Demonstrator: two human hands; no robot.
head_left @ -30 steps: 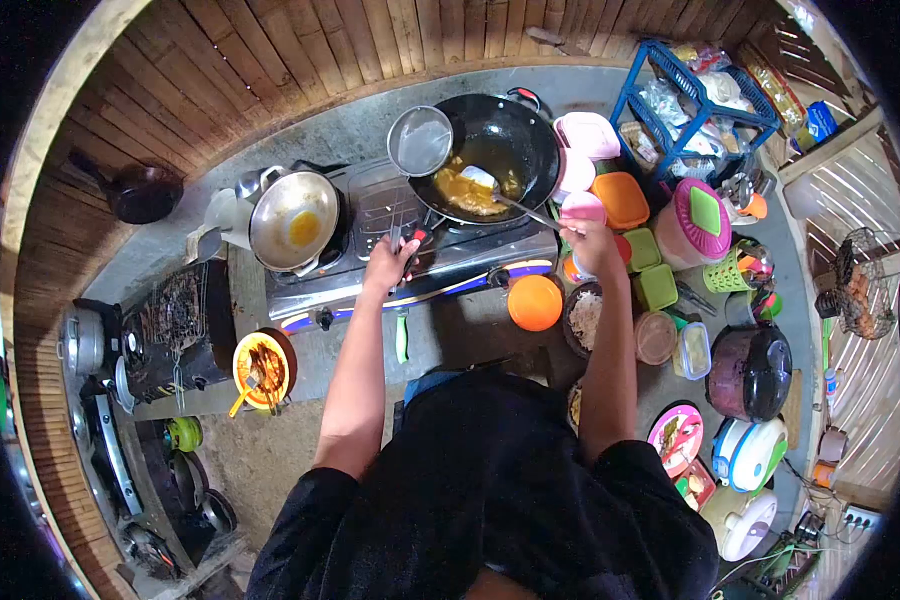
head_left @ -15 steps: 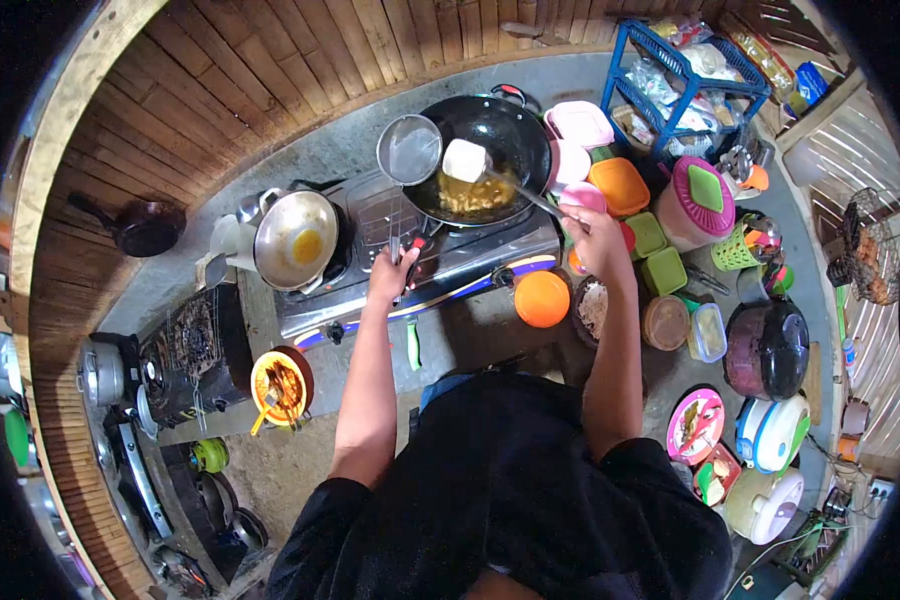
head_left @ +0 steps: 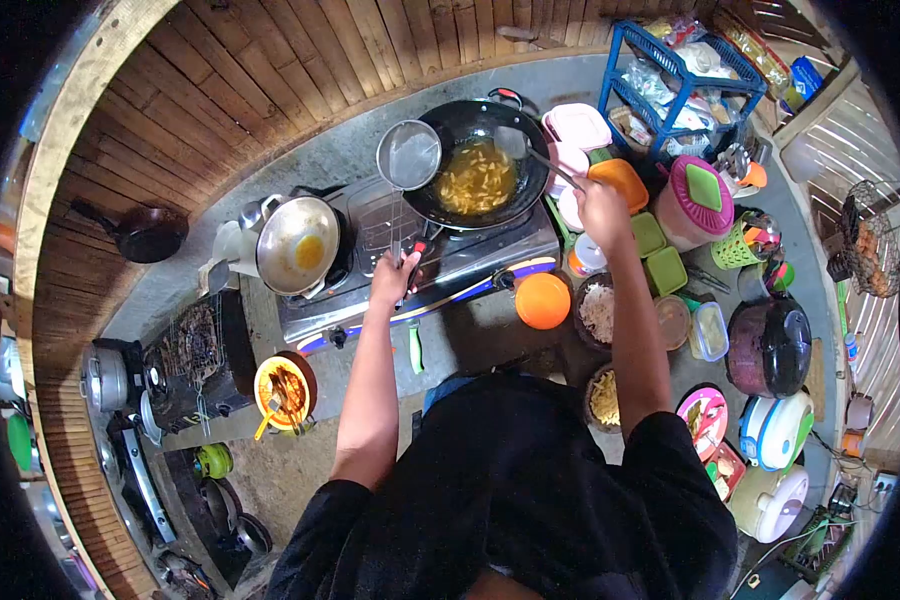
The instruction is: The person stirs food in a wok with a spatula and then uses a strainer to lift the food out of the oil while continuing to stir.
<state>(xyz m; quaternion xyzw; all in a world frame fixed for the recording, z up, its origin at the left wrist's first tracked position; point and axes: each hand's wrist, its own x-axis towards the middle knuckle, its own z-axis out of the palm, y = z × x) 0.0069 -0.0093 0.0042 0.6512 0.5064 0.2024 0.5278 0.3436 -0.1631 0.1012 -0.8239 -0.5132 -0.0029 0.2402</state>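
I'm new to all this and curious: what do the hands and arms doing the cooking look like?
Both the left hand and the right hand are bare, human ones, without gloves. Black sleeves cover the upper arms; the forearms are uncovered.

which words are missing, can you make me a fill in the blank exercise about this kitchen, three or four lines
The strainer is in the grip of the person's ____ hand.
The dark wok sits to the ____ of the silver pan.
The round container just in front of the stove is coloured ____.
The rack with plastic bags on it is coloured ____.

Missing words: left; right; orange; blue
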